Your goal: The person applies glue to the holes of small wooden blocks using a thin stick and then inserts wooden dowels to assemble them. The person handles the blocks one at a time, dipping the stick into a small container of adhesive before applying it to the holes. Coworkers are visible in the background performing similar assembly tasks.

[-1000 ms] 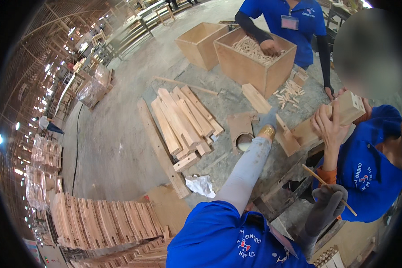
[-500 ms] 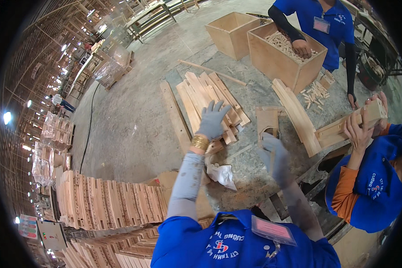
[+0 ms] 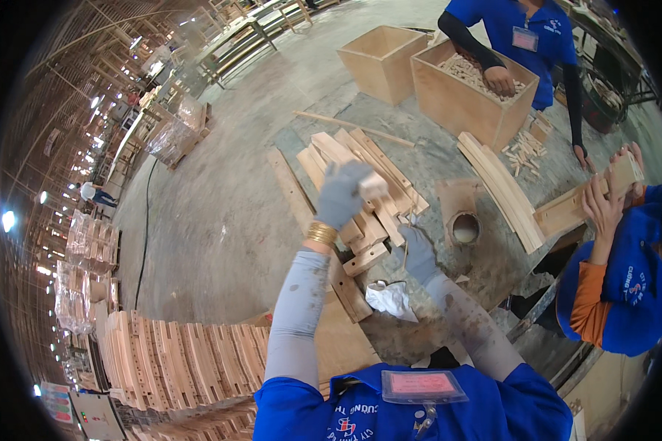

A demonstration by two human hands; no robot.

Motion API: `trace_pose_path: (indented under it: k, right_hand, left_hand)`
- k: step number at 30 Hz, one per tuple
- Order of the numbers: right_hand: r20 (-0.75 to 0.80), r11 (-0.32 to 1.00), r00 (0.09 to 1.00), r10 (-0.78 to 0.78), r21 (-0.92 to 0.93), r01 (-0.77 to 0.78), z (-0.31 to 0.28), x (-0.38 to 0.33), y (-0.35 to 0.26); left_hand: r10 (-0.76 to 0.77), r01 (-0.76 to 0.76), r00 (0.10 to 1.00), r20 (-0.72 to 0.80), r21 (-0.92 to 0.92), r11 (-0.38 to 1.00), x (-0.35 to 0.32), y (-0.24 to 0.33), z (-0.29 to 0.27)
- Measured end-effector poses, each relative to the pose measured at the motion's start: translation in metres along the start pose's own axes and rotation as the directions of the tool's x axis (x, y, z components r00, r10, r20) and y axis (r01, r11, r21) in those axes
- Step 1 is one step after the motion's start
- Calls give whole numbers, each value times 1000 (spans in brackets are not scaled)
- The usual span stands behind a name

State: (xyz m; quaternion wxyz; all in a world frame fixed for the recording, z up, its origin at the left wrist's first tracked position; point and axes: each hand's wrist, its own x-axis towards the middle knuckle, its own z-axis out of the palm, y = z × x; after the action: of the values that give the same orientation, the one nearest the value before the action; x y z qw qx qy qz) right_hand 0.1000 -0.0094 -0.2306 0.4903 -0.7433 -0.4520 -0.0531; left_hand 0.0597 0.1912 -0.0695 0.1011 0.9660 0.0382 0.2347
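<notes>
My left hand point(image 3: 340, 197), in a grey glove, is closed on a wooden piece point(image 3: 374, 185) whose pale end sticks out past the fingers; both are blurred. Beneath it lies a pile of wooden pieces point(image 3: 368, 257), some with holes in their ends. My right hand point(image 3: 421, 256), also gloved, is at the pile's right side, its fingers closed around a thin stick point(image 3: 406, 251); the stick's tip is hard to make out. Right of that hand sits a round-mouthed pot point(image 3: 465, 228) on a stained board. A crumpled white cloth or paper point(image 3: 391, 300) lies below the pile.
Long wooden boards point(image 3: 502, 192) lie right of the pot, beside a co-worker point(image 3: 618, 272) holding a wooden part. Another person reaches into a plywood box point(image 3: 469, 95) of dowels; loose dowels point(image 3: 524, 152) lie near it. Stacked slotted wooden parts point(image 3: 187, 356) stand at lower left.
My right hand has moved left from over the pot to the pile. My left hand, open and spread over the pile before, is now closed on a wooden piece.
</notes>
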Motion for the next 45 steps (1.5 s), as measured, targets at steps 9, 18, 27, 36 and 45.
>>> trace_pose_path:
  k: [9, 18, 27, 36, 45]
  right_hand:
    - [-299, 995, 954, 2, 97, 29, -80, 96, -68]
    - [-116, 979, 973, -201, 20, 204, -202, 183, -131]
    - [188, 930, 911, -367, 72, 360, -239, 158, -180]
    - [261, 950, 926, -272, 228, 215, -231, 122, -195]
    - [-177, 928, 979, -101, 337, 156, -183, 74, -185]
  left_hand:
    - [-454, -80, 722, -523, -714, 695, -2, 31, -140]
    - [-433, -164, 868, -243, -963, 213, -43, 111, -133]
    - [-311, 38, 950, -12, -987, 155, -45, 176, -78]
    - [-429, 165, 903, 40, -952, 259, -63, 193, -62]
    - [-441, 7, 892, -95, -974, 225, -56, 196, -45]
